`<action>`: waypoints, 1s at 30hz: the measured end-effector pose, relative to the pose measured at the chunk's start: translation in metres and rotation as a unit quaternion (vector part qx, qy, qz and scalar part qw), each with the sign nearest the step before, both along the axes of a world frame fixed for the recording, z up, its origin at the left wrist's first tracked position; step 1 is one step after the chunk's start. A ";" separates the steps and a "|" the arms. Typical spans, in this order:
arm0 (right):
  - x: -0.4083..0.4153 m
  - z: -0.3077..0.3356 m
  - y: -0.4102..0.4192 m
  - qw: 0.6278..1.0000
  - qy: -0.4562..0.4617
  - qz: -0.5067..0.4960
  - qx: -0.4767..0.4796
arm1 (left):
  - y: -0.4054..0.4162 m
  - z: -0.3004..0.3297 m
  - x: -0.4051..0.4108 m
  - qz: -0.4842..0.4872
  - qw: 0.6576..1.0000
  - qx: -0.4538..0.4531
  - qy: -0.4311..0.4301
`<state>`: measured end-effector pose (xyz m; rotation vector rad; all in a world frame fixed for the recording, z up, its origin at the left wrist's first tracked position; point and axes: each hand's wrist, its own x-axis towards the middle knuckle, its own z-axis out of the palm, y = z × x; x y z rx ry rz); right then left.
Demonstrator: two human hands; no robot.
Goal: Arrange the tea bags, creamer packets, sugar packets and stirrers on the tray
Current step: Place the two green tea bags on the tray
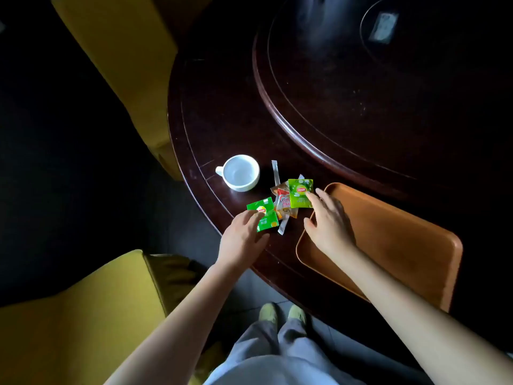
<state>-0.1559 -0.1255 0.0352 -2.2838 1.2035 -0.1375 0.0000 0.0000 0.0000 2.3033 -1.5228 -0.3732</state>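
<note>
A small heap of packets lies on the dark round table just left of the brown tray (394, 240). My left hand (244, 234) rests its fingertips on a dark green tea bag (265, 215) at the heap's near left. My right hand (327, 220) reaches over the tray's left rim and touches a light green tea bag (299, 193) with its fingertips. Between the two bags lies a red and white creamer packet (284, 202) on top of other packets. A thin white stick packet (275, 172) points away behind the heap, and another (283, 226) lies near the front. Nothing lies on the tray.
A white cup (240, 172) stands left of the heap. A raised round turntable (361, 93) fills the table's middle. Yellow chairs stand at the left (119, 59) and near left (75, 323). The table edge curves close to my legs.
</note>
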 end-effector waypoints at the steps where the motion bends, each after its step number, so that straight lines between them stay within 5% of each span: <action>1: 0.005 -0.004 -0.007 0.999 0.026 0.016 -0.029 | -0.007 -0.004 0.001 -0.022 1.000 0.014 -0.013; 12: 0.026 -0.051 -0.048 0.975 0.161 0.129 -0.080 | -0.021 -0.027 0.006 -0.048 0.996 0.060 -0.047; 18: 0.030 -0.069 -0.056 0.976 0.052 0.130 -0.168 | -0.019 -0.031 0.005 -0.001 1.000 0.005 0.001; 26: 0.000 -0.042 -0.056 0.982 -0.167 -0.005 -0.093 | -0.017 -0.004 0.005 0.081 0.992 -0.093 0.025; 30: -0.053 -0.036 -0.039 0.981 -0.133 -0.056 -0.130 | -0.021 0.007 -0.018 0.013 0.993 -0.119 0.008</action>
